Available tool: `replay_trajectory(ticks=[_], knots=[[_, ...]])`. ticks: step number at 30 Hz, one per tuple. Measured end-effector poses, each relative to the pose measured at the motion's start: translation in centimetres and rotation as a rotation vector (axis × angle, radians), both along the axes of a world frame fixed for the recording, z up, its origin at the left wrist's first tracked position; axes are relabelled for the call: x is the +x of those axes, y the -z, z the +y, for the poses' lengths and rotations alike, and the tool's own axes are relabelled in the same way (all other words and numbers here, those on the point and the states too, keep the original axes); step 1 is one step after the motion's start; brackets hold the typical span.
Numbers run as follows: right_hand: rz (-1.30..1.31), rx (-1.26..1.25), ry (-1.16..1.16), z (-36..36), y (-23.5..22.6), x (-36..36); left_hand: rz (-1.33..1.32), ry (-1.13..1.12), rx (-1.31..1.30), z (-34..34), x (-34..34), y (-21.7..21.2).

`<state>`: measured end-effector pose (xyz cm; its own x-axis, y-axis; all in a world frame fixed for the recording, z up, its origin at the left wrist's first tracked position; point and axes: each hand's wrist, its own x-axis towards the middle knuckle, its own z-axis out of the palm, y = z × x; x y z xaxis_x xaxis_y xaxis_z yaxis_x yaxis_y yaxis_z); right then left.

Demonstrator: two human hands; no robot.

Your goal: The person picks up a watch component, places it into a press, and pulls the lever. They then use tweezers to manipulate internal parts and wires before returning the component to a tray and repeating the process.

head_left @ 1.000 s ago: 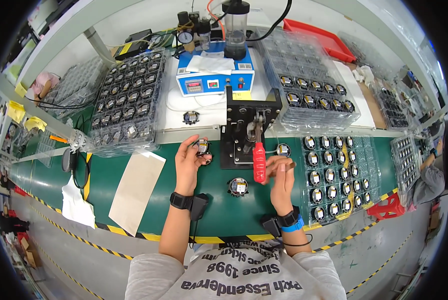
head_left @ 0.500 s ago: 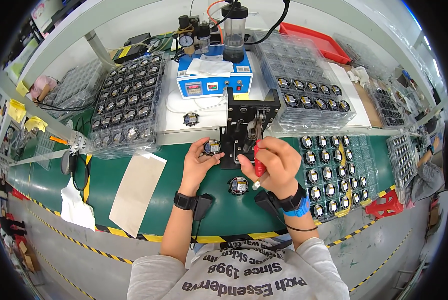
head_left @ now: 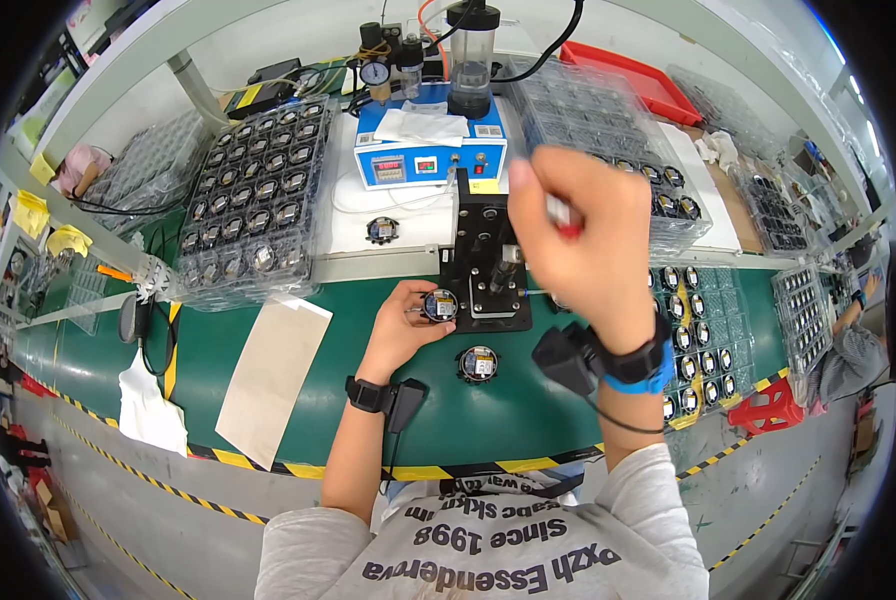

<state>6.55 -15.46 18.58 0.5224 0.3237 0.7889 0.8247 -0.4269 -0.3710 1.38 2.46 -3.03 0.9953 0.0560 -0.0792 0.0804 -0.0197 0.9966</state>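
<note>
My left hand (head_left: 400, 330) grips a round black electronic module (head_left: 440, 305) by its rim, with thumb and fingers around its left side. The module is at the left edge of a black bench press (head_left: 488, 270). Raised over the press's right side, my right hand (head_left: 593, 235) is closed around a red handle (head_left: 568, 228), which looks like the press's lever; the fist hides most of it. A second round module (head_left: 478, 365) lies on the green mat in front of the press. Another module (head_left: 382, 230) sits on the white surface behind my left hand.
Behind the press is a blue control box (head_left: 430, 165) with a clear cylinder (head_left: 470, 65). Trays of modules (head_left: 258, 190) are stacked at left, more clear trays (head_left: 608, 120) at back right, and another module tray (head_left: 733, 310) at right. A beige sheet (head_left: 273, 385) lies at left.
My right hand has risen from in front of the press, up and to the right, with the red handle in it. My left hand has shifted the module slightly right, toward the press.
</note>
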Motion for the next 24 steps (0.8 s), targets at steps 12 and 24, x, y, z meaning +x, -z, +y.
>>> replay_trajectory(ticks=[12, 24], knots=[[0.141, 0.073, 0.021, 2.1, 0.4, 6.0, -0.289, -0.074, 0.597, -4.3, 1.8, -0.3], [0.011, 0.108, 0.096, 1.9, 0.5, 3.9, -0.203, -0.136, 0.855, -6.2, 2.8, -2.0]])
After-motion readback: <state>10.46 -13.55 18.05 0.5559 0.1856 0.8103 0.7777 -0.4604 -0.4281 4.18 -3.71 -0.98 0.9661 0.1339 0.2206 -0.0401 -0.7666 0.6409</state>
